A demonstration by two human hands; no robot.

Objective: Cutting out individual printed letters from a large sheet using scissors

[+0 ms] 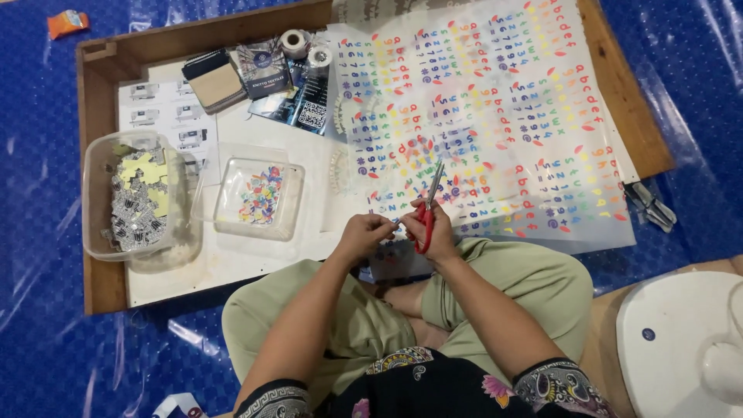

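My right hand grips red-handled scissors whose blades point up and away over a large sheet of coloured sticker characters. My left hand pinches a small piece of sticker sheet right beside the scissor handles. Both hands hover above my crossed legs in olive trousers, at the near edge of a low wooden tray.
A clear square tub of cut coloured pieces and a larger tub of grey and yellow scraps sit on the left. Tape rolls, booklets and a pad lie at the back. Blue plastic sheeting covers the floor; a white fan base stands at the right.
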